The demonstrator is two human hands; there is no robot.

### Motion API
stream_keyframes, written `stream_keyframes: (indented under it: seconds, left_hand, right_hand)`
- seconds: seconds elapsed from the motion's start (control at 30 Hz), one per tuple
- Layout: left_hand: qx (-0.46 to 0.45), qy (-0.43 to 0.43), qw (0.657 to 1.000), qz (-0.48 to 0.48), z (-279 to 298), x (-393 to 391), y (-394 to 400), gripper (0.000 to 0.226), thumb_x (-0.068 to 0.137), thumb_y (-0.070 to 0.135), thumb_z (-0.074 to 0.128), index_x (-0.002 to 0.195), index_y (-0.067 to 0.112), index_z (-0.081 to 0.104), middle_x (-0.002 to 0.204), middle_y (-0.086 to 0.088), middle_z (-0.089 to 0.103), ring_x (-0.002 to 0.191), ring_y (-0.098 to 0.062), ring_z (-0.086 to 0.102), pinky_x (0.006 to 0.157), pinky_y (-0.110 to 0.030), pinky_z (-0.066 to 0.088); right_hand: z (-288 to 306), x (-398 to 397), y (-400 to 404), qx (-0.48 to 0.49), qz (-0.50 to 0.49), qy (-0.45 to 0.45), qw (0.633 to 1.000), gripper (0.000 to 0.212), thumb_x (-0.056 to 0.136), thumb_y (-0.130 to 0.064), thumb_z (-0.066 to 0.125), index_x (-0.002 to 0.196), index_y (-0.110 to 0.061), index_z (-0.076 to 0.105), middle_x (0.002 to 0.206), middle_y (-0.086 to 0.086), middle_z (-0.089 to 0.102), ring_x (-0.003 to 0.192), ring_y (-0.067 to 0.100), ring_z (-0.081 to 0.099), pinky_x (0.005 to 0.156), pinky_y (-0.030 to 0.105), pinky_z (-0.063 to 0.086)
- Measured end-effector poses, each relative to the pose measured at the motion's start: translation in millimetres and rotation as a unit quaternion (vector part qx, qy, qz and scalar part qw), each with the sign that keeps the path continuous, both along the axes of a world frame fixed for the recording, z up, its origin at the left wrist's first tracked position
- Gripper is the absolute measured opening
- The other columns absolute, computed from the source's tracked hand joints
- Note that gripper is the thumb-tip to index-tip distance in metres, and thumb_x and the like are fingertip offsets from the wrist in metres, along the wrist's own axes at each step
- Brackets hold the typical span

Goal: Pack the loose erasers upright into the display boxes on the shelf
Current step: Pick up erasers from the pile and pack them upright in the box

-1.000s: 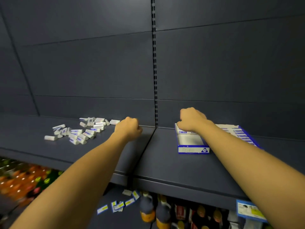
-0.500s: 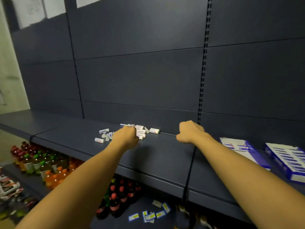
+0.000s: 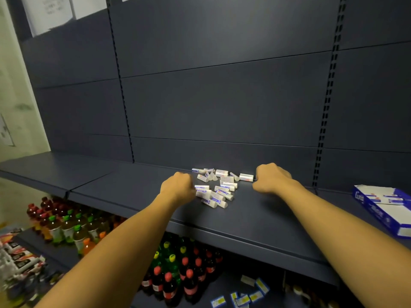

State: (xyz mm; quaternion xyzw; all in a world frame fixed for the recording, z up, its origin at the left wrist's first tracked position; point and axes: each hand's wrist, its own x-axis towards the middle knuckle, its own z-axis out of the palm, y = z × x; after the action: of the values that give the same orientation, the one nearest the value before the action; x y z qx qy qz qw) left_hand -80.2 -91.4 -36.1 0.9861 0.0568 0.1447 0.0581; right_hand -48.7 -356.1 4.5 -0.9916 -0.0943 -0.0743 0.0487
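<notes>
A pile of loose white erasers (image 3: 219, 187) with blue and red print lies on the dark shelf (image 3: 255, 221) near the back panel. My left hand (image 3: 178, 187) is curled at the pile's left edge, its fingers closed over the nearest erasers. On the right of the pile, my right hand (image 3: 270, 178) is a closed fist, resting beside a single eraser (image 3: 246, 177) with nothing seen in it. A blue and white display box (image 3: 378, 213) lies at the far right of the shelf, holding a few erasers (image 3: 383, 199).
The dark back panel (image 3: 222, 103) rises right behind the pile. Drink bottles (image 3: 173, 274) fill the shelf below, with more bottles (image 3: 64, 225) at the lower left. Small packets (image 3: 244, 294) lie on the lower shelf. A pale wall (image 3: 15, 107) stands at the left.
The view has swung left, away from the display box. My right hand left the box and came to the pile's right side. My left hand now sits at the pile's left edge.
</notes>
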Motion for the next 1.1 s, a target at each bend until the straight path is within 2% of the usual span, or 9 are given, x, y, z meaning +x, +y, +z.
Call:
stream_keyframes:
  seconds: [0.13, 0.23, 0.4, 0.6, 0.9, 1.1]
  left_hand:
    - [-0.011, -0.003, 1.0, -0.006, -2.1, 20.1, 21.0, 0.018, 0.093, 0.024, 0.055, 0.101, 0.013, 0.067, 0.1, -0.006, 0.066, 0.083, -0.025, 0.064, 0.068, -0.035, 0.054]
    - [-0.019, 0.013, 1.0, -0.009, -2.2, 41.4, 36.0, 0.014, 0.092, 0.023, 0.059, 0.095, 0.012, 0.067, 0.094, -0.005, 0.068, 0.079, -0.023, 0.065, 0.065, -0.033, 0.053]
    - [0.01, 0.004, 1.0, -0.019, 0.0, 88.1, 67.0, 0.015, 0.089, 0.015, 0.052, 0.096, 0.015, 0.065, 0.097, -0.005, 0.065, 0.08, -0.026, 0.062, 0.065, -0.036, 0.055]
    - [0.047, -0.004, 0.998, -0.051, 7.1, 143.8, 94.2, 0.013, 0.088, 0.012, 0.057, 0.097, 0.013, 0.066, 0.097, -0.008, 0.066, 0.08, -0.028, 0.063, 0.065, -0.035, 0.055]
    - [0.048, -0.011, 0.987, -0.154, -11.1, 209.4, 124.0, 0.018, 0.09, 0.009, 0.057, 0.102, 0.014, 0.07, 0.107, -0.007, 0.066, 0.09, -0.027, 0.062, 0.067, -0.033, 0.049]
    - [0.091, -0.018, 0.965, -0.245, -26.9, 254.7, 126.2, 0.017, 0.097, 0.021, 0.055, 0.109, 0.016, 0.067, 0.114, -0.006, 0.064, 0.1, -0.028, 0.061, 0.077, -0.038, 0.053]
  right_hand:
    - [0.9, 18.0, 26.8, 0.008, 0.008, -0.012, 1.0, 0.013, 0.085, -0.02, 0.056, 0.093, -0.012, 0.062, 0.089, 0.005, 0.06, 0.077, 0.025, 0.057, 0.057, 0.026, 0.038]
    - [-0.5, 39.0, 50.0, 0.019, 0.018, -0.018, 0.999, 0.019, 0.082, -0.02, 0.058, 0.098, -0.012, 0.065, 0.094, 0.006, 0.064, 0.08, 0.026, 0.06, 0.058, 0.025, 0.04]
    - [-4.6, 80.4, 87.3, 0.028, 0.029, -0.019, 0.999, 0.022, 0.082, -0.017, 0.058, 0.102, -0.015, 0.065, 0.1, 0.004, 0.066, 0.087, 0.024, 0.064, 0.066, 0.029, 0.05]
    - [-8.1, 128.9, 113.0, 0.03, 0.027, -0.023, 0.999, 0.022, 0.084, -0.015, 0.06, 0.105, -0.014, 0.065, 0.099, 0.005, 0.066, 0.086, 0.023, 0.064, 0.072, 0.033, 0.057]
    - [-30.8, 168.5, 135.3, 0.127, -0.016, -0.018, 0.992, 0.022, 0.081, -0.014, 0.065, 0.101, -0.024, 0.064, 0.099, 0.001, 0.064, 0.087, 0.022, 0.063, 0.08, 0.041, 0.06]
    - [-54.4, 176.1, 147.1, 0.164, -0.073, -0.033, 0.983, 0.02, 0.08, -0.012, 0.062, 0.095, -0.025, 0.065, 0.088, -0.004, 0.067, 0.084, 0.02, 0.065, 0.079, 0.041, 0.059]
